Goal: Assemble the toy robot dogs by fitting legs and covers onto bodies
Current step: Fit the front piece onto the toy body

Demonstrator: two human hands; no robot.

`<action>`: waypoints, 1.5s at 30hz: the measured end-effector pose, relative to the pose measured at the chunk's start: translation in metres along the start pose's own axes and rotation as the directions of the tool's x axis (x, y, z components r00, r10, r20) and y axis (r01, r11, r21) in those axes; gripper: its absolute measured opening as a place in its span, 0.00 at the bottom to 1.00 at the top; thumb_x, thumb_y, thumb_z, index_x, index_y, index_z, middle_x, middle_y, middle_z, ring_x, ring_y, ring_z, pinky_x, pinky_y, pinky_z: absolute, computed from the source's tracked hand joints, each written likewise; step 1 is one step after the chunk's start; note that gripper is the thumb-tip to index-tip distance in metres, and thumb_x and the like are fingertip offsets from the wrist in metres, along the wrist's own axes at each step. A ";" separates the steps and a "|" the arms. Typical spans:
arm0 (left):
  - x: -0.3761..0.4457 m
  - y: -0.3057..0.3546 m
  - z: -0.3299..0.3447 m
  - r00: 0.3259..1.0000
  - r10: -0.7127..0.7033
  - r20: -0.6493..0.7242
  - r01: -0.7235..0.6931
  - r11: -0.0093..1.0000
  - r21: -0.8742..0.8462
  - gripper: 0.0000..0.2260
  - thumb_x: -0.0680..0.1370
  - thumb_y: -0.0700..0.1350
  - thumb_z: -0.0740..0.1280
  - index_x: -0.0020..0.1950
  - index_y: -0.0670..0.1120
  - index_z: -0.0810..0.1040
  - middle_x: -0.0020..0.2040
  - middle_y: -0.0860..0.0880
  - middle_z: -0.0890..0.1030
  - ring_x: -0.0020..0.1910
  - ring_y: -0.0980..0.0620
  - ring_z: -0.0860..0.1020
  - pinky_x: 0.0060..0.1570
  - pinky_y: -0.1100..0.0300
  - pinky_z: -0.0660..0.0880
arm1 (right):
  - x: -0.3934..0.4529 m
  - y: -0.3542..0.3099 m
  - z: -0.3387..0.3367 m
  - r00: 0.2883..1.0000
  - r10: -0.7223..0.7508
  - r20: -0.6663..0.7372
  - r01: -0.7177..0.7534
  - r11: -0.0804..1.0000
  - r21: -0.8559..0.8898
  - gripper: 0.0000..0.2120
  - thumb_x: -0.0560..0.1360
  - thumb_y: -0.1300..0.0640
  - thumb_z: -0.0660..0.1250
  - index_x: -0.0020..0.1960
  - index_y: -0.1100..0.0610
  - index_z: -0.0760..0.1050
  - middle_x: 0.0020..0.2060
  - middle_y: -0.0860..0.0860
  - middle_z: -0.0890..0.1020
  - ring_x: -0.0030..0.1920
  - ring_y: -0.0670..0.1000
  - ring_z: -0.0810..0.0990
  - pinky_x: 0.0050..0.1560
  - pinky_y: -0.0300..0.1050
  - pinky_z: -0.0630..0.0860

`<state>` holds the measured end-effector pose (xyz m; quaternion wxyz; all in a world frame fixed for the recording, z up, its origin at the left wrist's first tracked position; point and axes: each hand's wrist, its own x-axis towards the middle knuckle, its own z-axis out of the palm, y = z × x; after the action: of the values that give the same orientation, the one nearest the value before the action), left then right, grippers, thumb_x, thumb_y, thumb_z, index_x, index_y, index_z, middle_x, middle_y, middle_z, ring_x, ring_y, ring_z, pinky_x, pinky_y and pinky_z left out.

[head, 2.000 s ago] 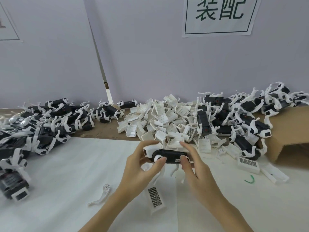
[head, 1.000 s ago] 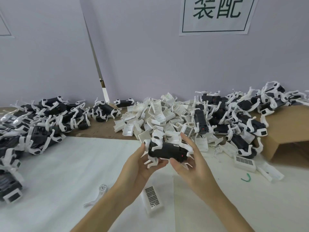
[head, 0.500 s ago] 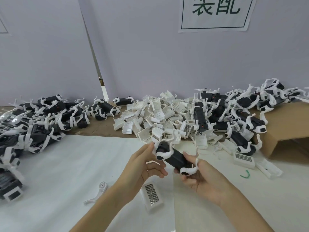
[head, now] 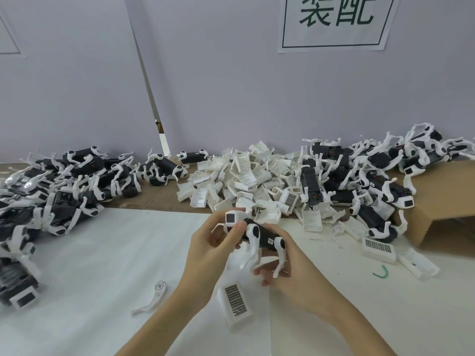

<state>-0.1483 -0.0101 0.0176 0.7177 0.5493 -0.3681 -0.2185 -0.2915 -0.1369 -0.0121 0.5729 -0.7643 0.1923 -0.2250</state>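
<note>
Toy robot dog (head: pixel 259 236), black body with white legs fitted, held above the white table sheet (head: pixel 102 253) between both hands. Left hand (head: pixel 213 249) pinches the head end, thumb on the body; right hand (head: pixel 290 268) cradles the rear from below, fingers curled around it. A loose white cover (head: pixel 235 305) lies directly beneath, a single leg (head: pixel 154 298) to its left, and a heap of covers (head: pixel 246 181) behind.
</note>
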 end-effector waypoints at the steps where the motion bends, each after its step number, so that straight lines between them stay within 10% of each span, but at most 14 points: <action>1: -0.001 -0.001 0.001 1.000 -0.009 0.010 0.010 1.000 -0.012 0.16 0.77 0.59 0.72 0.60 0.54 0.85 0.52 0.42 0.86 0.48 0.50 0.83 0.51 0.58 0.78 | 0.000 0.001 0.002 1.000 -0.005 -0.019 0.005 1.000 -0.002 0.35 0.79 0.74 0.66 0.75 0.42 0.65 0.55 0.48 0.85 0.50 0.54 0.88 0.49 0.49 0.84; 4: -0.002 -0.005 0.002 0.994 -0.084 0.071 0.090 0.992 -0.089 0.18 0.85 0.61 0.65 0.63 0.50 0.84 0.59 0.32 0.80 0.54 0.41 0.80 0.63 0.46 0.74 | 0.001 0.005 0.004 0.997 -0.014 -0.071 0.014 1.000 0.001 0.31 0.80 0.76 0.61 0.72 0.46 0.66 0.49 0.57 0.84 0.45 0.55 0.87 0.44 0.50 0.84; 8: 0.007 -0.002 -0.005 0.965 -0.260 0.044 0.264 0.952 -0.157 0.21 0.82 0.62 0.61 0.60 0.51 0.87 0.54 0.44 0.87 0.48 0.52 0.84 0.50 0.60 0.80 | 0.003 0.010 0.007 0.993 0.006 -0.121 -0.009 1.000 -0.019 0.36 0.78 0.77 0.57 0.72 0.40 0.63 0.50 0.59 0.79 0.44 0.56 0.85 0.45 0.50 0.84; 11: 0.011 -0.005 -0.008 0.955 -0.297 0.001 0.297 0.955 -0.028 0.26 0.77 0.69 0.66 0.63 0.51 0.82 0.55 0.47 0.88 0.52 0.49 0.87 0.57 0.50 0.82 | 0.002 0.012 0.015 0.991 0.001 -0.136 -0.005 0.999 -0.035 0.34 0.81 0.73 0.60 0.74 0.39 0.60 0.49 0.57 0.79 0.44 0.51 0.85 0.43 0.45 0.83; 15: 0.016 -0.011 -0.014 0.942 -0.227 -0.245 0.210 0.973 -0.095 0.17 0.82 0.61 0.68 0.63 0.51 0.73 0.54 0.45 0.88 0.51 0.46 0.87 0.48 0.54 0.82 | 0.000 0.007 0.025 0.990 0.022 -0.141 -0.029 0.998 -0.051 0.32 0.82 0.60 0.68 0.80 0.45 0.58 0.53 0.49 0.79 0.46 0.49 0.85 0.46 0.44 0.83; 19: 0.025 -0.012 -0.031 0.871 -0.156 -0.467 0.090 0.983 -0.160 0.11 0.87 0.56 0.63 0.62 0.49 0.71 0.52 0.44 0.82 0.37 0.51 0.83 0.33 0.67 0.77 | -0.012 0.002 0.039 0.998 -0.008 0.064 0.037 0.884 -0.466 0.42 0.68 0.27 0.71 0.76 0.34 0.57 0.54 0.38 0.73 0.53 0.39 0.74 0.55 0.36 0.73; 22: 0.029 -0.013 -0.037 0.856 -0.179 -0.485 0.083 0.974 -0.213 0.10 0.86 0.56 0.64 0.59 0.51 0.70 0.50 0.47 0.80 0.32 0.53 0.81 0.38 0.62 0.78 | -0.012 0.003 0.047 0.991 -0.055 0.120 0.112 0.833 -0.542 0.38 0.69 0.30 0.69 0.75 0.34 0.59 0.52 0.36 0.74 0.54 0.38 0.74 0.55 0.35 0.72; 35: 0.018 -0.009 -0.030 0.989 -0.006 -0.148 0.012 0.999 0.039 0.07 0.87 0.52 0.63 0.61 0.51 0.74 0.43 0.41 0.79 0.36 0.48 0.76 0.39 0.57 0.75 | 0.002 -0.004 -0.012 0.949 -0.003 -0.314 0.050 0.989 0.139 0.08 0.85 0.53 0.62 0.60 0.47 0.78 0.47 0.48 0.88 0.46 0.50 0.86 0.49 0.42 0.81; 45: -0.004 -0.017 -0.013 0.966 0.074 0.249 -0.132 0.966 0.223 0.19 0.83 0.61 0.61 0.70 0.53 0.70 0.45 0.36 0.77 0.46 0.33 0.75 0.49 0.44 0.73 | -0.007 -0.018 0.012 0.927 -0.302 -0.225 0.285 0.953 -0.104 0.06 0.80 0.49 0.71 0.57 0.45 0.79 0.53 0.42 0.85 0.56 0.48 0.83 0.53 0.38 0.78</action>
<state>-0.1395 -0.0044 -0.0011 0.6076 0.5809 -0.5035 -0.1996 -0.2896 -0.1189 0.0016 0.4786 -0.7715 0.1506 -0.3913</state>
